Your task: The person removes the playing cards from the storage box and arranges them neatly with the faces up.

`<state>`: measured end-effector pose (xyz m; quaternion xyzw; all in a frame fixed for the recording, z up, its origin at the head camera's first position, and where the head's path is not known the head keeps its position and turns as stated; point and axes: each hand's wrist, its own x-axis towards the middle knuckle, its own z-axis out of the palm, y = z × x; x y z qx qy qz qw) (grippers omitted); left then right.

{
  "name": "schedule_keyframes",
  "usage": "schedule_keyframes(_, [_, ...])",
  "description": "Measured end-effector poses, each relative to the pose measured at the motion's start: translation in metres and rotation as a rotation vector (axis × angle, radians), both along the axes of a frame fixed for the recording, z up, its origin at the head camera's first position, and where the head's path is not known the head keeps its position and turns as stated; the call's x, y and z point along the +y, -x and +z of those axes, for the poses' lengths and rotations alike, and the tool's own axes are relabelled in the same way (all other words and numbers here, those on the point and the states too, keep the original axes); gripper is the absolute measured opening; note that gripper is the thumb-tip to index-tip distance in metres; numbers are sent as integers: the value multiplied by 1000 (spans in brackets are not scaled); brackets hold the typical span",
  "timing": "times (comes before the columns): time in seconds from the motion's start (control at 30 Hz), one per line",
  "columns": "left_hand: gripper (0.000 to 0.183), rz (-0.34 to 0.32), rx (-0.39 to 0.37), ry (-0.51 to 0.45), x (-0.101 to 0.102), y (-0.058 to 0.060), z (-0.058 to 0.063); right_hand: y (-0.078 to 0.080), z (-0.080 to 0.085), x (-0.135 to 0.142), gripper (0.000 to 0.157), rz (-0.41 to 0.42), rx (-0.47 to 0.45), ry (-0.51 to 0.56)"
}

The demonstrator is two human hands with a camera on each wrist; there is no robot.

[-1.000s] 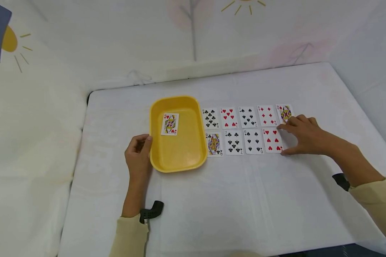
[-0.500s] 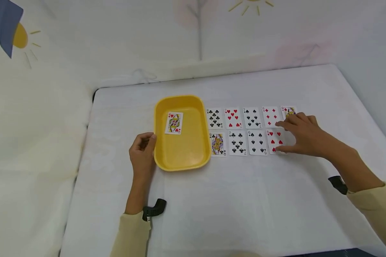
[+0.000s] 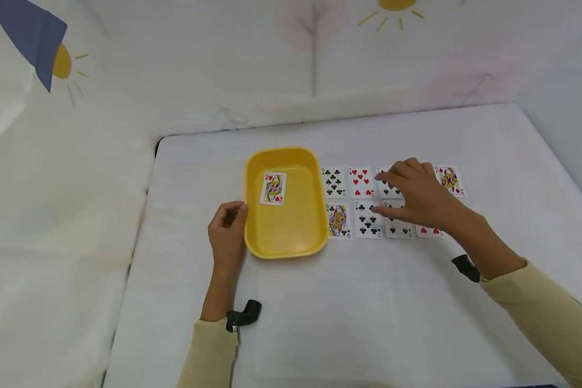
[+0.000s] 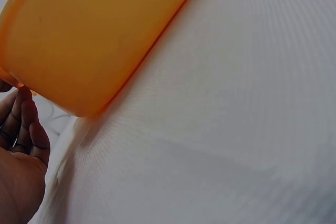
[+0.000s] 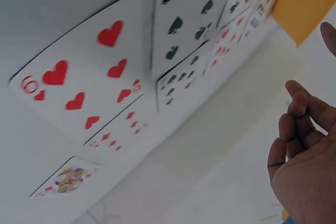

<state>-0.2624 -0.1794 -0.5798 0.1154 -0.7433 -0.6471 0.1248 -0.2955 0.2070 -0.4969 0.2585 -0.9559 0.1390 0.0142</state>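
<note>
A yellow plastic tray (image 3: 291, 234) rests on the table, and a queen of hearts (image 3: 274, 188) lies face up inside it. My left hand (image 3: 226, 234) pinches the tray's left rim between thumb and fingers; its fingertips meet the rim in the left wrist view. Above the face-up cards hovers my right hand (image 3: 417, 194), fingers and thumb spread apart with nothing between them. Its fingertips are over the seven of spades and near the seven of clubs (image 3: 368, 225). The hand hides the six of diamonds and part of the six of hearts (image 5: 79, 77).
Two rows of playing cards run right from the tray. They include an eight of clubs (image 3: 334, 183), a seven of hearts (image 3: 361, 183) and a queen of diamonds (image 3: 449, 180). A white cloth covers the table (image 3: 320, 323); a draped backdrop (image 3: 199, 64) stands behind.
My right hand has moved left over the cards, away from the right end of the rows, uncovering the queen of diamonds. My left hand stays at the rim. The head view has shifted slightly.
</note>
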Motion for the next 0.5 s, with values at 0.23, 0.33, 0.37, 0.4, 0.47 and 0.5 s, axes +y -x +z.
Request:
schedule_keyframes(0.23, [29,-16,27,-8,5,1,1,12,2,-22,64,25,-18,29])
schedule_keyframes(0.33, [26,-14,7,-14,8,2,3,15,1,-29,65,31,-10,21])
schedule_keyframes(0.37, [26,-13,1,-14,9,2,4,15,1,-31,66,34,-10,21])
schedule_keyframes(0.4, [25,-13,-7,-11,10,2,7,16,0,-34,67,37,-8,22])
schedule_keyframes(0.47, [25,-19,-12,-10,13,0,15,17,0,-38,67,43,-9,20])
schedule_keyframes(0.5, [24,-23,-10,-10,14,-1,20,17,0,-40,67,46,-10,20])
